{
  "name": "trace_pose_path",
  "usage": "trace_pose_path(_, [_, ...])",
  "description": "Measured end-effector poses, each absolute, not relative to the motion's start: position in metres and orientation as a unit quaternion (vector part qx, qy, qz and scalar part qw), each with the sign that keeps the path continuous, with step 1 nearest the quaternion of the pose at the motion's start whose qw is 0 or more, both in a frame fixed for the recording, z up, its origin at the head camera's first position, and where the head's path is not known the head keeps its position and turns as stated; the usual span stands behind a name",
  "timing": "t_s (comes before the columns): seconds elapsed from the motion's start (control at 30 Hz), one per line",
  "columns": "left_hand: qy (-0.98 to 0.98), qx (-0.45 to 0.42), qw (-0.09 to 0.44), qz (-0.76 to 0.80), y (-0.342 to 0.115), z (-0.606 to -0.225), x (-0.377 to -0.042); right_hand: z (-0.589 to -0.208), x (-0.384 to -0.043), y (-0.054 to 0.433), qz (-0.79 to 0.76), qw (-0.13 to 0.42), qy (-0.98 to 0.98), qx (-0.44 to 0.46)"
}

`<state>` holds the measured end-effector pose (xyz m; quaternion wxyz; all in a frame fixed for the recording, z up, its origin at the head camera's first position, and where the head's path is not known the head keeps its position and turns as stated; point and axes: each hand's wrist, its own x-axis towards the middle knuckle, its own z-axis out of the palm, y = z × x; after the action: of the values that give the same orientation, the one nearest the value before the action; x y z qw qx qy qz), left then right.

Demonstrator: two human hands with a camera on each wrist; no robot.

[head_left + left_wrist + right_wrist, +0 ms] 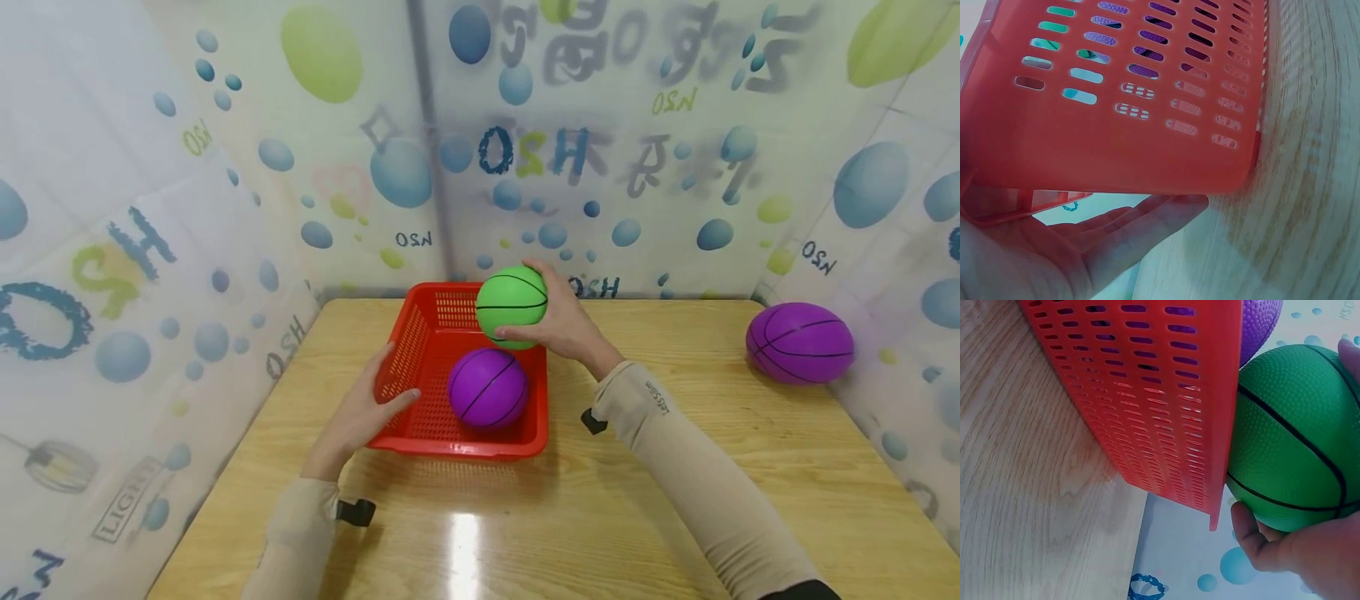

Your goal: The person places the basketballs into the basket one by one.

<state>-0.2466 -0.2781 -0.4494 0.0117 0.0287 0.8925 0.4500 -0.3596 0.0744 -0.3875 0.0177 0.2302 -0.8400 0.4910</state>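
Note:
In the head view, a red plastic basket (525,448) with slotted walls stands on the table. My left hand (362,412) holds its left side, the thumb over the rim and the fingers along the outside of the wall. The left wrist view shows those fingers (1147,228) right against the basket's side. My right hand (558,321) grips a green ball (510,296) with black lines, thumb below and fingers over its far side, above the back right part of the basket. A purple ball (487,388) lies inside the basket. In the right wrist view the green ball overlaps the rim.
Another purple ball (799,343) sits at the table's right edge, by the side curtain. The wooden table (645,517) carries the basket. Printed curtains (450,208) with bubble patterns hang behind it and on both sides.

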Motion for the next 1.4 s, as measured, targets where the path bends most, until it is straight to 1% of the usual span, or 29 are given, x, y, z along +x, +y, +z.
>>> trace_pose_path(0.23, [0.892, 0.036, 0.006, 0.451, -0.278, -0.449, -0.247, -0.387, -0.359, 0.074, 0.472, 0.029, -0.846, 0.248])
trace_pose_path(0.5, [0.892, 0.038, 0.004, 0.451, -0.277, -0.449, -0.247, -0.39, -0.356, 0.08, 0.449, 0.008, -0.862, 0.235])
trace_pose_path(0.9, [0.895, 0.045, -0.006, 0.444, -0.277, -0.451, -0.247, -0.389, -0.349, 0.088, 0.457, 0.007, -0.859, 0.231])
trace_pose_path(1.4, [0.893, 0.036, 0.0, 0.449, -0.277, -0.451, -0.246, -0.39, -0.345, 0.095, 0.479, 0.001, -0.852, 0.212])
